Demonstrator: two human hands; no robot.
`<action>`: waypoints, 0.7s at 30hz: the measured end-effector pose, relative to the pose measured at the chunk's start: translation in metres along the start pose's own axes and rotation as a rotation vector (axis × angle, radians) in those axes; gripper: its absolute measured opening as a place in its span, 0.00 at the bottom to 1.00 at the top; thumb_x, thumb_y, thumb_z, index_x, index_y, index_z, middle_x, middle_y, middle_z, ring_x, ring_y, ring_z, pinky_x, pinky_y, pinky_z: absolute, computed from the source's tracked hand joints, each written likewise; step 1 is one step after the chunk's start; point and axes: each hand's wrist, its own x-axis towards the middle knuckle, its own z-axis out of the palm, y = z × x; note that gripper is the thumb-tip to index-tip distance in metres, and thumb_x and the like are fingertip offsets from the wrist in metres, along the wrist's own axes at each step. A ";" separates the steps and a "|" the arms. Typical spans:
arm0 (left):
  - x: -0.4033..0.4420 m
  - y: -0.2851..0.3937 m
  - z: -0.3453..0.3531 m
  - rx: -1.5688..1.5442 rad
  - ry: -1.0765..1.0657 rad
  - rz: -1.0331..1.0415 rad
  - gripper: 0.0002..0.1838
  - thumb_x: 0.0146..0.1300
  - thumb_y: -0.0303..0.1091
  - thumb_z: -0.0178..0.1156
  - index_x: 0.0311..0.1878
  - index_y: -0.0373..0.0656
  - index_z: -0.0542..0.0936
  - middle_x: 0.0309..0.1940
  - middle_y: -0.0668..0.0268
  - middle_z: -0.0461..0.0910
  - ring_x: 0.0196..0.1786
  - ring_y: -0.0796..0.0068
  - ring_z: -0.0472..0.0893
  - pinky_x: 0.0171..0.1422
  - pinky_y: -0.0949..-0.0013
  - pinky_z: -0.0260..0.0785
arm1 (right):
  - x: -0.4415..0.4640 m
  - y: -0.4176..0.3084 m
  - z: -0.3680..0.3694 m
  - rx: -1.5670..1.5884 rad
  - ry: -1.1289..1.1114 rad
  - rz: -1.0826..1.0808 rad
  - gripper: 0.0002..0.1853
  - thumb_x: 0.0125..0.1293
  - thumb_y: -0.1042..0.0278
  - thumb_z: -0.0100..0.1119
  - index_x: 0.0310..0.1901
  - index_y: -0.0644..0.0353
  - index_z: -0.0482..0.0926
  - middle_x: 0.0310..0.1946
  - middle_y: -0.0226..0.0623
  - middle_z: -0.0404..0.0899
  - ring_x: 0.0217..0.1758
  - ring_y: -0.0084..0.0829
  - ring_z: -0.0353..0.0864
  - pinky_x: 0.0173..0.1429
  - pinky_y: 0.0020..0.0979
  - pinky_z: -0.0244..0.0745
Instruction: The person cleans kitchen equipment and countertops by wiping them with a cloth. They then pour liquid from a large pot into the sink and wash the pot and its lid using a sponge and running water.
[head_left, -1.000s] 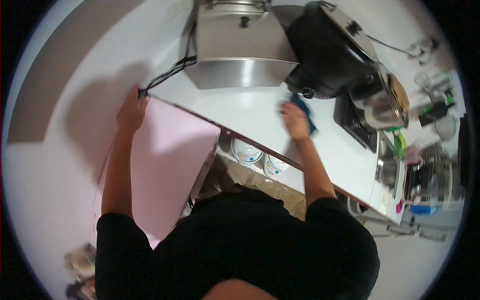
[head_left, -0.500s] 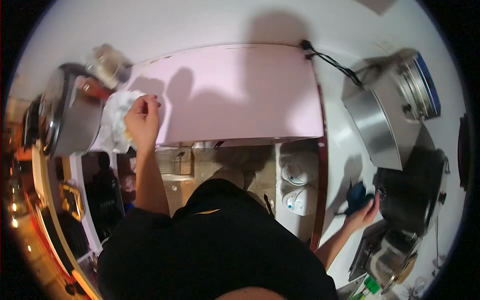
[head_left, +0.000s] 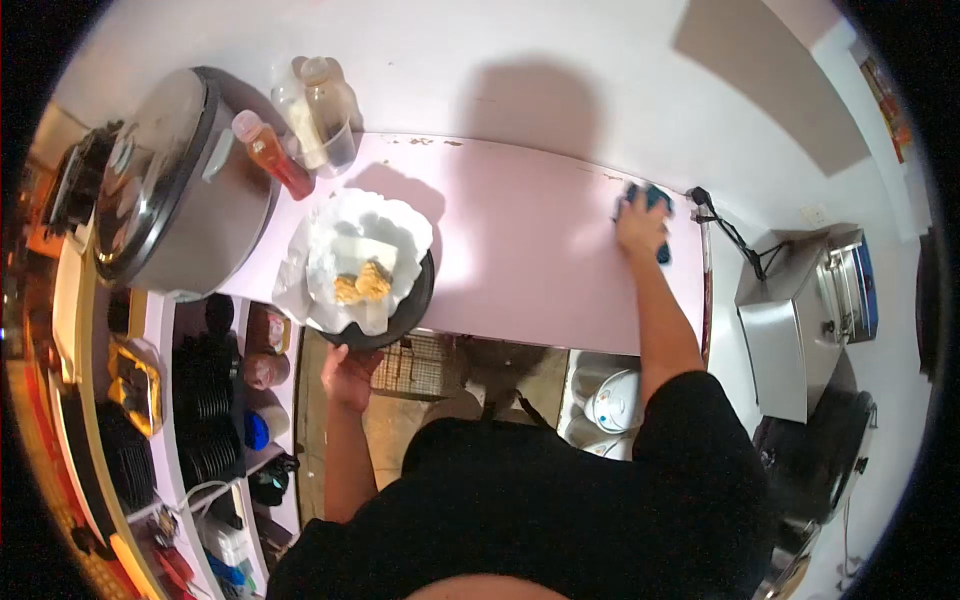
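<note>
Upper right of the frame, dark cloth [head_left: 658, 196]: on the pink tabletop [head_left: 560, 280], directly beneath the right hand [head_left: 641, 226] — long axis roughly up-down, near the forearm's line.
Right fingers: spread over it, blurred; pinching or only pressing, I cannot tell.
Black plate [head_left: 408, 318]: left of centre, at the near edge, bearing white paper [head_left: 342, 218] and golden-brown pieces [head_left: 373, 282].
Left hand [head_left: 349, 378]: grasping the plate's lower rim — well apart from the cloth.
</note>
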 end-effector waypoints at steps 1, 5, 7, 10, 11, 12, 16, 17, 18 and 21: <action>0.006 0.003 0.013 -0.067 0.077 -0.029 0.25 0.51 0.30 0.50 0.56 0.46 0.63 0.43 0.59 0.74 0.44 0.62 0.76 0.47 0.58 0.72 | 0.007 -0.025 0.022 -0.007 0.008 -0.117 0.24 0.61 0.51 0.44 0.58 0.46 0.63 0.61 0.49 0.53 0.62 0.47 0.56 0.54 0.59 0.57; 0.015 0.013 0.018 0.102 0.119 0.102 0.24 0.48 0.25 0.47 0.52 0.40 0.66 0.44 0.61 0.73 0.47 0.63 0.75 0.45 0.59 0.73 | -0.041 -0.182 0.029 0.110 0.157 -0.435 0.25 0.53 0.49 0.50 0.51 0.49 0.69 0.52 0.50 0.62 0.57 0.50 0.61 0.50 0.53 0.62; 0.008 0.023 -0.006 0.127 0.103 0.115 0.24 0.47 0.26 0.47 0.52 0.39 0.66 0.44 0.60 0.73 0.47 0.64 0.75 0.46 0.60 0.72 | -0.056 -0.254 0.046 0.276 0.050 -0.494 0.29 0.52 0.51 0.51 0.56 0.52 0.66 0.57 0.54 0.56 0.61 0.52 0.55 0.55 0.53 0.57; -0.019 0.060 -0.026 0.067 0.232 0.194 0.21 0.46 0.27 0.47 0.49 0.38 0.69 0.41 0.62 0.75 0.43 0.66 0.77 0.42 0.63 0.74 | -0.110 -0.316 0.039 0.353 -0.021 -0.714 0.27 0.56 0.52 0.47 0.58 0.50 0.64 0.60 0.53 0.53 0.64 0.53 0.50 0.59 0.59 0.49; -0.035 0.078 -0.052 0.228 0.230 0.261 0.20 0.46 0.27 0.47 0.46 0.38 0.70 0.40 0.63 0.75 0.41 0.66 0.77 0.39 0.65 0.74 | -0.137 -0.329 0.053 0.289 0.030 -0.830 0.26 0.57 0.52 0.47 0.58 0.49 0.65 0.60 0.51 0.54 0.64 0.55 0.49 0.60 0.60 0.44; -0.049 0.094 -0.062 0.288 0.259 0.299 0.18 0.47 0.28 0.48 0.44 0.39 0.71 0.39 0.63 0.76 0.39 0.67 0.78 0.36 0.67 0.74 | -0.165 -0.323 0.031 0.361 -0.070 -0.958 0.26 0.57 0.51 0.46 0.57 0.49 0.67 0.61 0.51 0.54 0.65 0.55 0.47 0.61 0.60 0.41; -0.097 0.145 -0.073 0.383 0.450 0.427 0.13 0.49 0.29 0.49 0.39 0.39 0.73 0.33 0.64 0.77 0.30 0.71 0.78 0.27 0.73 0.70 | -0.177 -0.245 0.014 0.393 -0.207 -1.102 0.21 0.58 0.54 0.46 0.53 0.50 0.69 0.62 0.46 0.54 0.66 0.42 0.51 0.62 0.57 0.46; -0.106 0.154 -0.081 0.391 0.475 0.450 0.12 0.49 0.29 0.49 0.39 0.39 0.73 0.32 0.64 0.77 0.29 0.72 0.77 0.25 0.74 0.69 | -0.153 -0.213 0.006 0.414 -0.013 -1.015 0.18 0.56 0.57 0.49 0.48 0.51 0.72 0.52 0.47 0.66 0.56 0.41 0.65 0.55 0.53 0.59; -0.115 0.160 -0.101 0.358 0.414 0.444 0.14 0.50 0.28 0.50 0.42 0.37 0.70 0.36 0.62 0.75 0.35 0.68 0.76 0.33 0.72 0.70 | -0.115 -0.179 -0.004 0.350 -0.330 -0.879 0.17 0.55 0.59 0.50 0.46 0.53 0.71 0.39 0.45 0.74 0.43 0.40 0.74 0.46 0.50 0.66; -0.135 0.170 -0.134 0.186 0.366 0.376 0.20 0.50 0.30 0.48 0.48 0.34 0.67 0.43 0.59 0.74 0.45 0.61 0.75 0.41 0.69 0.74 | -0.052 -0.023 0.013 -0.059 -0.023 -0.631 0.13 0.55 0.64 0.50 0.42 0.55 0.72 0.46 0.38 0.70 0.46 0.43 0.70 0.46 0.46 0.67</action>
